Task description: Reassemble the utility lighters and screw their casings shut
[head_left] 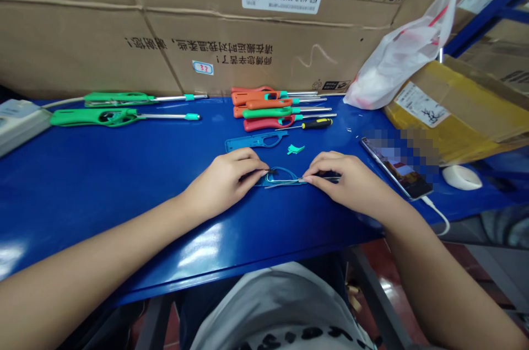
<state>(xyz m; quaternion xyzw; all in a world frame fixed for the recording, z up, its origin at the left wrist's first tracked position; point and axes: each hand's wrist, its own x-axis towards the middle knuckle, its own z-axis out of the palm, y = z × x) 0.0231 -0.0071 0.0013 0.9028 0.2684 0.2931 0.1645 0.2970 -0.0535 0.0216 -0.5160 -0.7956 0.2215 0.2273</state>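
Low over the table, my left hand (pixel 231 176) is closed in a pinch on a small black part (pixel 273 171). My right hand (pixel 341 176) pinches the thin metal tube (pixel 334 178) of a lighter. A white wire (pixel 283 181) curves between the two hands. Beneath it lies a blue lighter shell half (pixel 285 171), partly hidden by my fingers. The matching blue shell half (pixel 248 142) rests just beyond my left hand. A loose green trigger piece (pixel 295 149) sits between the hands, farther back.
Several orange, red and green lighters (pixel 268 102) lie behind, beside a yellow-black screwdriver (pixel 316 124). Two green lighters (pixel 95 117) are at left, near a white power strip (pixel 20 121). At right are a phone (pixel 392 165), white mouse (pixel 462 177), plastic bag (pixel 397 63) and taped carton (pixel 467 102).
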